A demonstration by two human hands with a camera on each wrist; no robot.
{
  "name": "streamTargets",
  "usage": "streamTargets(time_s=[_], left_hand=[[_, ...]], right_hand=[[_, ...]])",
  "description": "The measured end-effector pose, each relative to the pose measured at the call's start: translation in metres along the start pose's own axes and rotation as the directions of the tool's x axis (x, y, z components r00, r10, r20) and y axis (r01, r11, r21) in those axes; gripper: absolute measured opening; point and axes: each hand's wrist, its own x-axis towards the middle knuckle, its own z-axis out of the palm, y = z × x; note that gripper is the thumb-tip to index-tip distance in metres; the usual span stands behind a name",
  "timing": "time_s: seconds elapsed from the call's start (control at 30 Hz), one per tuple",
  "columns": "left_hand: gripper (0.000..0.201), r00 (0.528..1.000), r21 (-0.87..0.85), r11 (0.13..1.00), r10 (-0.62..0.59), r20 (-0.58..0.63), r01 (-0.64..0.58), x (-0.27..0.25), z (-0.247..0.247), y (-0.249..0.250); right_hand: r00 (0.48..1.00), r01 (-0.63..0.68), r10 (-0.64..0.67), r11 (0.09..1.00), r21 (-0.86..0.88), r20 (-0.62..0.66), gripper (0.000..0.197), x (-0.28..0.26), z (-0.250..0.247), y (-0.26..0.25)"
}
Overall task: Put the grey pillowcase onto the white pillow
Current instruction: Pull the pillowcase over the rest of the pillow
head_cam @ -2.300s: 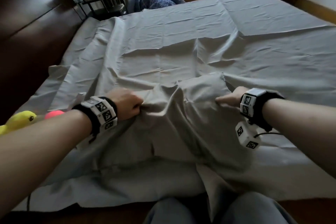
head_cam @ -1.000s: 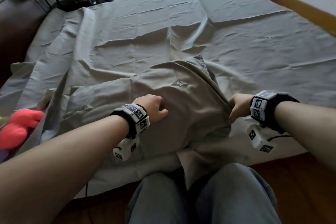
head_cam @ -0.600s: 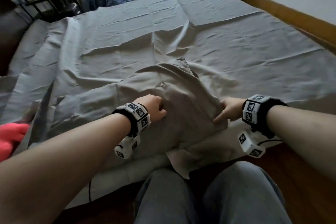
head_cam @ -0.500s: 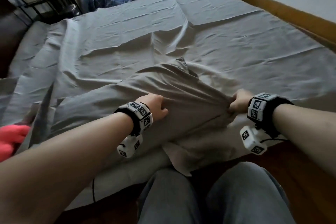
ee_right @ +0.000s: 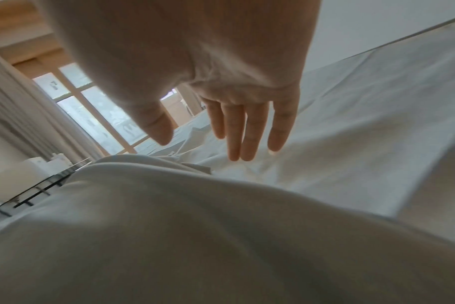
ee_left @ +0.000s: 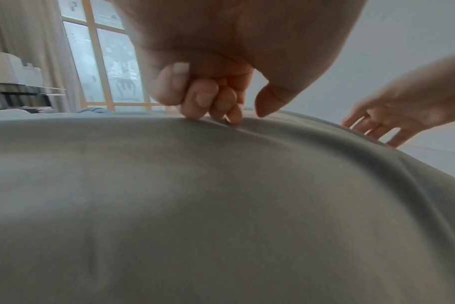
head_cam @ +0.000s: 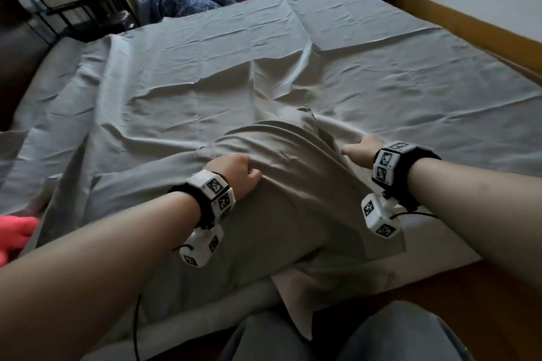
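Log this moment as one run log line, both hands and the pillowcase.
left hand: pinches grey pillowcase | right hand: open, fingers straight, beside the case | pillow: hidden, covered

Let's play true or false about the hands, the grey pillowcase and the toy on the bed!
1. The left hand pinches the grey pillowcase. True.
2. The right hand is a closed fist. False: its fingers are straight and spread.
3. A pink toy lies at the left edge of the bed. True.
4. The pillowcase hangs in the air. False: it lies on the bed.
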Motion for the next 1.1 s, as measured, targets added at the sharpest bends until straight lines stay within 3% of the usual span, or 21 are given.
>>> streamTargets(time_s=[0.1, 0.17, 0.2, 0.3, 0.37, 0.5, 0.57, 0.7, 0.8, 0.87, 1.0, 1.07, 1.1], left_hand=[[0.031, 0.994, 0.008, 0.994, -0.109, 0.003, 0.109, 0.022, -0.009, -0.041], [0.027, 0.982, 0.033, 0.982, -0.188, 0.035, 0.187, 0.032, -0.009, -0.071], [0.029, 0.973, 0.044, 0.974, -0.226, 0.047, 0.224, 0.036, -0.006, -0.084], [0.045, 0.947, 0.028, 0.953, -0.304, 0.102, 0.303, 0.047, 0.008, -0.111], [0.044, 0.95, 0.003, 0.959, -0.28, 0.141, 0.282, 0.053, 0.02, -0.119], [0.021, 0.961, 0.04, 0.975, -0.224, 0.164, 0.22, 0.057, 0.046, -0.119], [0.027, 0.965, 0.086, 0.973, -0.222, 0.138, 0.212, 0.057, 0.051, -0.115], [0.026, 0.975, 0.043, 0.974, -0.22, -0.01, 0.221, 0.059, 0.02, -0.116], [0.023, 0.952, -0.025, 0.97, -0.244, -0.185, 0.243, 0.051, -0.031, -0.127], [0.021, 0.929, -0.059, 0.974, -0.225, -0.294, 0.217, 0.037, -0.068, -0.13], [0.021, 0.828, -0.099, 0.983, -0.186, -0.528, 0.158, 0.001, -0.128, -0.128], [0.022, 0.798, -0.051, 0.989, -0.14, -0.586, 0.136, -0.018, -0.139, -0.125], [0.022, 0.812, -0.008, 0.99, -0.119, -0.572, 0.139, -0.027, -0.139, -0.123]], right_hand=[[0.997, 0.077, -0.077, 0.997, 0.0, 0.023, 0.037, 0.019, 0.002, -0.036], [0.991, 0.11, -0.11, 0.994, 0.003, 0.079, 0.031, 0.036, 0.004, -0.056], [0.986, 0.131, -0.128, 0.991, -0.02, 0.107, 0.035, 0.044, 0.007, -0.067], [0.986, 0.138, -0.124, 0.983, -0.121, 0.114, 0.081, 0.062, 0.023, -0.095], [0.984, 0.147, -0.125, 0.974, -0.173, 0.13, 0.073, 0.069, 0.034, -0.109], [0.974, 0.217, -0.178, 0.915, -0.339, 0.141, 0.046, 0.075, 0.058, -0.123], [0.977, 0.211, -0.178, 0.902, -0.376, 0.12, 0.039, 0.078, 0.062, -0.126], [0.968, 0.252, -0.242, 0.928, -0.273, 0.069, 0.038, 0.073, 0.054, -0.127], [0.955, 0.285, -0.295, 0.939, -0.193, -0.026, 0.034, 0.057, 0.035, -0.143], [0.913, 0.364, -0.377, 0.925, -0.108, -0.155, 0.033, 0.037, 0.015, -0.164], [0.745, 0.559, -0.522, 0.828, -0.037, -0.415, 0.034, -0.012, -0.031, -0.192], [0.707, 0.596, -0.534, 0.803, -0.016, -0.464, 0.036, -0.032, -0.045, -0.193], [0.706, 0.602, -0.534, 0.799, -0.004, -0.466, 0.035, -0.043, -0.05, -0.19]])
